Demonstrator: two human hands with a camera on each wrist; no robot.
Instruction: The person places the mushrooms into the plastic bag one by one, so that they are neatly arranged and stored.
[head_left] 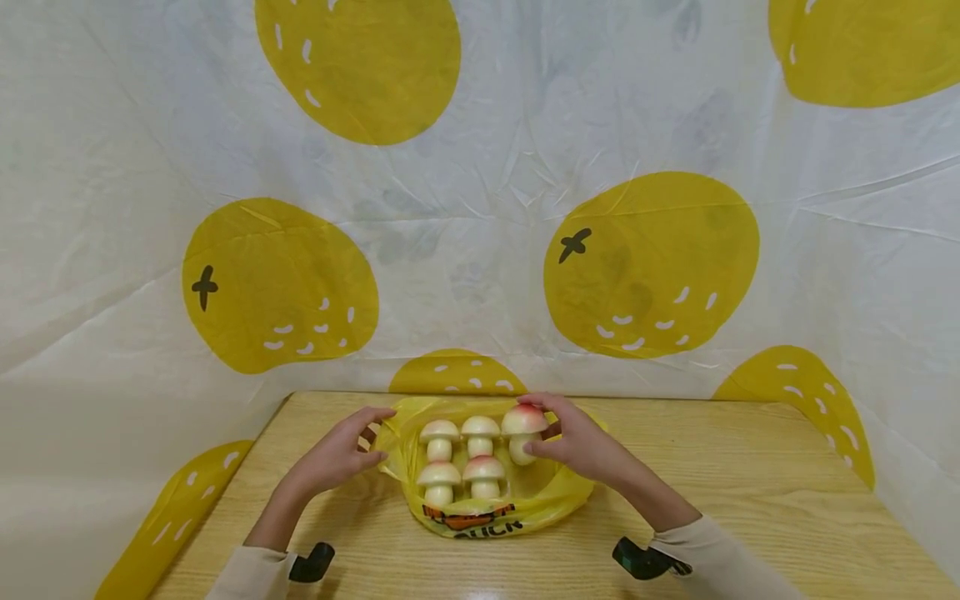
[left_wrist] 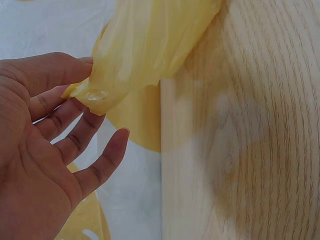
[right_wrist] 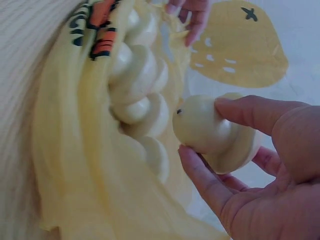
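A yellow plastic bag (head_left: pixel 558 497) lies on the table with its mouth spread open. Several toy mushrooms (head_left: pixel 439 475), cream with reddish cap tops, stand in two rows inside it. My left hand (head_left: pixel 337 454) pinches the bag's rim on the left side; in the left wrist view the thin film (left_wrist: pixel 135 50) runs between thumb and fingers. With thumb and fingers, my right hand (head_left: pixel 573 437) holds one mushroom (right_wrist: pixel 202 125) by its stem and cap at the bag's right side. A small dark spot shows on that stem's end in the right wrist view.
The wooden table (head_left: pixel 750 492) extends to both sides of the bag. Behind it hangs a pale curtain (head_left: pixel 465 292) with large yellow fruit prints, close to the table's back edge. Dark straps (head_left: pixel 311 563) sit near both sleeve cuffs.
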